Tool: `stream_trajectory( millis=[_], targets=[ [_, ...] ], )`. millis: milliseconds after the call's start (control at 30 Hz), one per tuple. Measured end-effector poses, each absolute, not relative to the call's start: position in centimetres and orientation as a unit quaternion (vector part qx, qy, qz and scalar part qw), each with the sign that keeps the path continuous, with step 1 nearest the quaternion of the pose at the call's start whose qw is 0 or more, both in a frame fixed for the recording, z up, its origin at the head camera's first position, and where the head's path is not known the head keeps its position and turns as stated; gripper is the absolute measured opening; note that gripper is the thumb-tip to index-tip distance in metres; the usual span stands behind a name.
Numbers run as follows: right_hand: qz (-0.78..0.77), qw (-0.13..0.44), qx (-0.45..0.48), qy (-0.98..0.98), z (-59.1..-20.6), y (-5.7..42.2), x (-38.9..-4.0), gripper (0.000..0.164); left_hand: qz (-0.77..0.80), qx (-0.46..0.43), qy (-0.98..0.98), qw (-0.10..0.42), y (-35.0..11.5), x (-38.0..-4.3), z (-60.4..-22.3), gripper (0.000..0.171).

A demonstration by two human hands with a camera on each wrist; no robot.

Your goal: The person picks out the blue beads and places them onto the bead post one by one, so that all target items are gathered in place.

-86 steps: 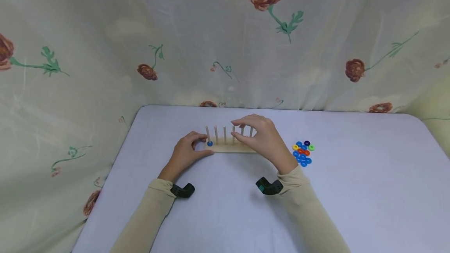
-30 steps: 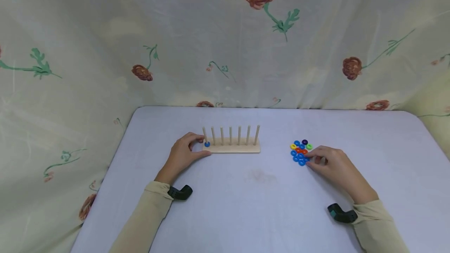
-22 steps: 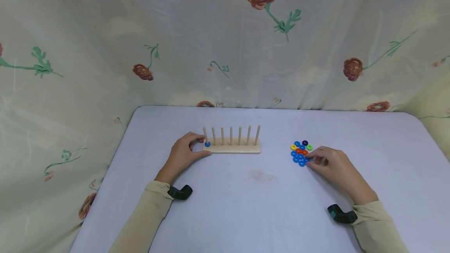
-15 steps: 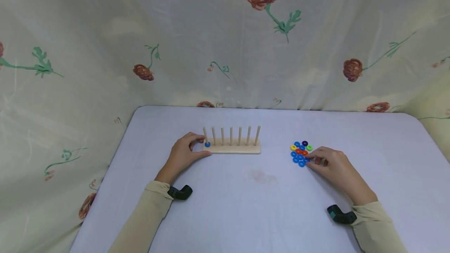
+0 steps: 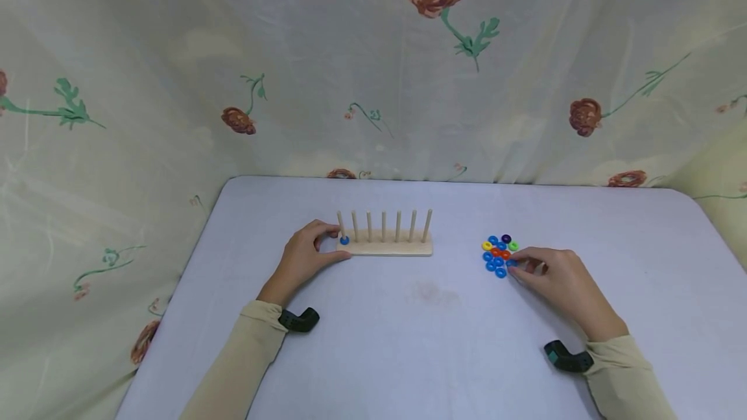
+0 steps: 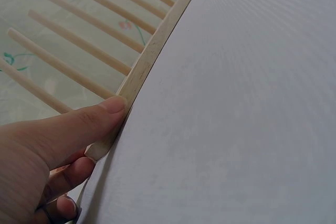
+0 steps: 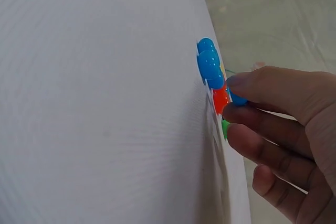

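Lifted slightly — one blue ring [image 7: 239, 99].

We count one wooden rack [image 5: 403, 249], seven pegs [image 5: 383, 227] and one threaded blue ring [image 5: 344, 240]. Apart from these we make out seven blue rings [image 5: 497, 273], two red rings [image 5: 495, 252], one yellow ring [image 5: 487, 249], one green ring [image 5: 513, 249], one purple ring [image 5: 506, 238], plus two black wrist devices [image 5: 299, 320] and one counter [image 5: 408, 349].

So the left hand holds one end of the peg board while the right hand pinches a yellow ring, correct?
Not quite: the right hand pinches a blue ring, as the right wrist view shows. The left hand does hold one end of the peg board.
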State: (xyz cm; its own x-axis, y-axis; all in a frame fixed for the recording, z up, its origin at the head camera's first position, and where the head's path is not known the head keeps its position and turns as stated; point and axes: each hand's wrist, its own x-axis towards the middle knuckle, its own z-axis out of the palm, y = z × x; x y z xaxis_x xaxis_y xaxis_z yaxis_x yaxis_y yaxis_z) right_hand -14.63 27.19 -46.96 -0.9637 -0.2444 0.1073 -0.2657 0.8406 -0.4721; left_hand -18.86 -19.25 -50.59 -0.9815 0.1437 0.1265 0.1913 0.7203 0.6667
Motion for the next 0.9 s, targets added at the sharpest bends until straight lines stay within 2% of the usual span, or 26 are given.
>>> stream_trajectory(
  millis=[333,600,900],
  targets=[
    [0.256,0.057,0.15,-0.953,-46.6,27.1,-14.7,0.02,-0.36,-0.085,-0.928,0.031,-19.3,-18.8,-50.3,0.057],
    [0.236,0.106,0.173,-0.95,-46.3,26.8,-14.8,0.019,-0.364,-0.084,-0.927,0.03,-19.2,-18.8,-50.2,0.058],
    [0.24,0.113,0.184,-0.947,-45.4,26.1,-15.3,0.023,-0.361,-0.079,-0.929,0.017,-19.2,-18.8,-50.4,0.059]
  ],
)
